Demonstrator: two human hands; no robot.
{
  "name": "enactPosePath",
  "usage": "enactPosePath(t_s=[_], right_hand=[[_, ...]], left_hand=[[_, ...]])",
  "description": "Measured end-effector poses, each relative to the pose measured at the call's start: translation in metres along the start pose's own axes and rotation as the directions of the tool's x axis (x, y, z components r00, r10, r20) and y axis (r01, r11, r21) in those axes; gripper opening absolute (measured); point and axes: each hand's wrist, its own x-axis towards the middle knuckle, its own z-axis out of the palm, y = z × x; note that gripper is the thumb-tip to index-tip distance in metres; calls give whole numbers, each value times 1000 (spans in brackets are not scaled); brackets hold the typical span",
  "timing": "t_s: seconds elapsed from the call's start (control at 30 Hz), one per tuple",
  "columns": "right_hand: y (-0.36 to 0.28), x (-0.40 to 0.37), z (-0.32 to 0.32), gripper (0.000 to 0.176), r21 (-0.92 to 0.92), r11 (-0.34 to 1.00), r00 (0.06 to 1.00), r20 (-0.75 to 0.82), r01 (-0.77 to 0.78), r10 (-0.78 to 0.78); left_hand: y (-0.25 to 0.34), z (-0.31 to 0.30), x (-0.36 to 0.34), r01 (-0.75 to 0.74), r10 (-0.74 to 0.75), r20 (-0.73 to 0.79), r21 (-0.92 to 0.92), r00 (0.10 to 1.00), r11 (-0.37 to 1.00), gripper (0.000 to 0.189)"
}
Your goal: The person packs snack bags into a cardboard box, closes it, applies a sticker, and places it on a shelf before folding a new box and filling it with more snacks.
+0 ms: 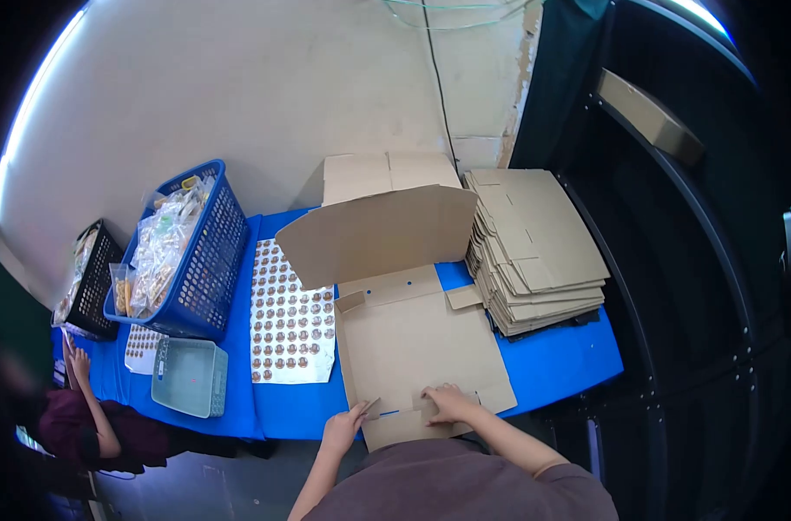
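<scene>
A partly folded cardboard box [417, 347] lies open before me on the blue-covered table, its large lid panel [382, 230] standing up at the far side. My left hand [346, 425] pinches a small flap at the box's near left corner. Over the near edge, my right hand [448, 405] has bent fingers pressed on the cardboard near the front flap. Left of the box is a white sheet of round stickers [291, 321]. A stack of flat cardboard [543, 234] sits to the right.
A blue basket [217, 252] of plastic packets, a clear tray [190, 377] and a black basket [96, 300] stand to the left. A co-worker [109, 430] is at far left. Black shelving [665, 260] rises at right. Another carton [387, 169] is behind.
</scene>
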Motion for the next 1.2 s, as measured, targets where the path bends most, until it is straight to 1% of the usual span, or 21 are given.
enactPosePath(t_s=[0.07, 0.13, 0.17, 0.23, 0.33, 0.4, 0.47, 0.53, 0.63, 0.67, 0.7, 0.77, 0.8, 0.83, 0.9, 0.97, 1.0, 1.07, 1.1, 1.17, 1.2], right_hand=[[-2, 5, -9, 62, 17, 1000, 996, 94, -9, 7], [-5, 7, -15, 38, -23, 1000, 932, 362, 18, -9], [-9, 2, -16, 38, -23, 999, 934, 358, 22, -12], [-23, -22, -23, 22, 93, 970, 967, 99, 225, -234], [-52, -47, -56, 14, 78, 964, 967, -27, 255, -253], [-64, -51, -89, 13, 64, 967, 968, -68, 245, -241], [-71, -52, -112, 13, 18, 958, 921, -281, 285, -269], [-74, -53, -116, 14, 1, 961, 920, -290, 277, -265], [-67, -57, -127, 22, 36, 951, 929, -227, 306, -291], [-67, -65, -141, 27, 237, 969, 996, -70, 67, -51], [-62, -73, -148, 33, 383, 901, 977, 134, -204, 164], [-27, -87, -152, 39, 525, 837, 967, -95, -154, 237], [5, -88, -138, 38, 582, 796, 906, -231, -164, 356], [34, -88, -118, 37, 635, 756, 809, -356, -157, 467], [66, -98, -93, 33, 674, 726, 643, -497, -136, 582], [120, -104, -32, 32, 699, 680, 530, -500, -219, 685], [129, -109, -13, 31, 589, 705, 556, -457, -395, 694], [141, -113, 22, 44, 567, 596, 561, -262, -569, 785], [136, -113, 20, 44, 563, 600, 563, -266, -568, 783], [110, -118, 17, 73, 663, 513, 576, -149, -545, 804], [114, -113, 19, 73, 663, 515, 577, -151, -543, 803]], left_hand=[[3, -1, -3, 27, -27, 17, 9, 999, 1000, 39], [-2, 0, -7, 64, -64, 21, 11, 998, 998, 46], [-7, 2, -8, 27, -27, 2, 19, 1000, 999, 48], [-5, -5, -6, -5, 6, -20, 23, 1000, 1000, 52], [12, -26, -7, 25, -26, 98, 12, 995, 1000, 59], [26, -28, -5, -87, 116, -56, 368, 992, 926, 61], [25, -24, -3, -175, 185, -18, 232, 983, 957, 58], [15, -18, -1, -257, 257, 12, 97, 966, 962, 55], [-6, 1, -2, -323, 303, 116, 247, 946, 914, 56], [-9, 7, -9, -349, 322, 134, 318, 937, 882, 54], [-11, 13, -18, -372, 338, 156, 385, 928, 844, 53], [-11, 23, -34, -369, 357, 95, 300, 929, 880, 52], [-11, 28, -41, -371, 374, 27, 218, 927, 903, 51], [-13, 31, -44, -401, 428, -40, 278, 903, 873, 53], [-17, 36, -42, -389, 416, -92, 222, 905, 894, 54], [-4, 32, -43, -330, 333, -181, 48, 926, 943, 52], [-2, 30, -43, -325, 327, -189, 44, 926, 945, 52], [-3, 26, -41, -197, 194, -42, -308, 980, 931, 44], [-5, 31, -38, -135, 94, -126, -375, 988, 917, 41], [-16, 28, -41, -186, 155, -119, -329, 981, 926, 42], [-20, 26, -40, -243, 221, -107, -278, 969, 929, 43]])
